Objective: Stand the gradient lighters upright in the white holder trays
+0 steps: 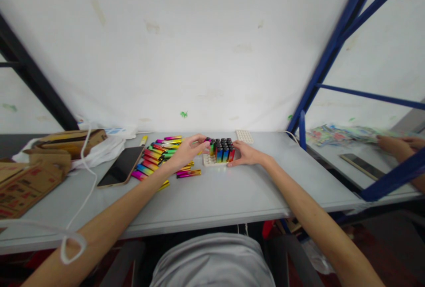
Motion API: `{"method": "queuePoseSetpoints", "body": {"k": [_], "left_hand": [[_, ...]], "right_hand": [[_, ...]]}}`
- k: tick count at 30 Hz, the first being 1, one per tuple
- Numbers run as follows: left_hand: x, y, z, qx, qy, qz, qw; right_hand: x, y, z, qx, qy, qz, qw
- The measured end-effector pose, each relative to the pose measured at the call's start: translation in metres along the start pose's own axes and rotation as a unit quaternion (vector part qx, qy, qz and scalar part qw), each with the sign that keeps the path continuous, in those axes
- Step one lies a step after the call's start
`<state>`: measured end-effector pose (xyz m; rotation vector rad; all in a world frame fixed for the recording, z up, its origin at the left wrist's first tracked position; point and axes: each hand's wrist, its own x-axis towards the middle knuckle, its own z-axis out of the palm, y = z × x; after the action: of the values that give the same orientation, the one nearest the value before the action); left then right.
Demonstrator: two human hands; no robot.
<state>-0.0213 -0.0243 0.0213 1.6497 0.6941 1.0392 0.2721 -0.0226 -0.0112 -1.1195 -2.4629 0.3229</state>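
Observation:
A white tray with holes lies on the table, several shiny rainbow-coloured lighters with black tops standing upright in its right part. Holes show at its left end. My left hand is closed, pinching a lighter at the left side of the standing group. From the right, my right hand wraps the tray's end, thumb at the front edge and fingers against the outer lighters. Beside my left forearm, loose lighters lie in a spread pile.
A phone and an opened cardboard box are on the left, with a white cable. Another white tray lies near the wall. Past the blue frame, another person's hands and a phone show.

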Motion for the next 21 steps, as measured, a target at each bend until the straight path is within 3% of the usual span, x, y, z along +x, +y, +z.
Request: {"method": "queuePoseSetpoints", "body": {"k": [10,13,17,18,21], "left_hand": [[-0.004,-0.006,0.000,0.174,0.013,0.074,0.982],[-0.005,-0.009,0.003,0.238,0.006,0.102,0.966],[-0.002,-0.010,0.008,0.274,-0.013,0.122,0.954],[-0.001,-0.010,0.009,0.281,-0.018,0.124,0.951],[0.003,-0.013,0.013,0.298,-0.016,0.120,0.947]], "right_hand": [[-0.001,-0.002,-0.002,-0.012,-0.019,0.006,1.000],[-0.011,-0.005,-0.012,-0.032,-0.047,0.047,0.997],[-0.032,-0.044,-0.044,-0.052,-0.075,0.182,0.979],[-0.040,-0.060,-0.053,-0.045,-0.062,0.184,0.980],[-0.081,-0.107,-0.074,-0.013,0.004,0.101,0.995]]}}
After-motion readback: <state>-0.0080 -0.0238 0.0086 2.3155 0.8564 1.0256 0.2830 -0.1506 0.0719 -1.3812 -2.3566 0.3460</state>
